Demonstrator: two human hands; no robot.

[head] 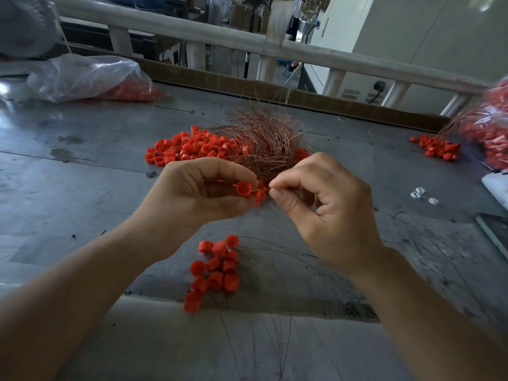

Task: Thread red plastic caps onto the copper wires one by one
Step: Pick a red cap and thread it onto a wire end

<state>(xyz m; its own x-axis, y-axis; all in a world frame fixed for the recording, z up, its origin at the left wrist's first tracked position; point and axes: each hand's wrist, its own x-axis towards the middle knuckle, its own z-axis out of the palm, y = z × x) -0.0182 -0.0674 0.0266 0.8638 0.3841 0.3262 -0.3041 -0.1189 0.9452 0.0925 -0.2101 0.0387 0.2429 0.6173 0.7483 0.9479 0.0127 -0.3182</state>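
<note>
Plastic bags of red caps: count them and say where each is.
2. Left bag lies far left on the table; right bag at the right edge, partly cut off.

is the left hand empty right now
No, the left hand pinches a red cap between its thumb and fingers.

left hand (198,188): bare | right hand (330,207): bare | forearms (82,287): bare | thumbnail (277,194): short
</note>
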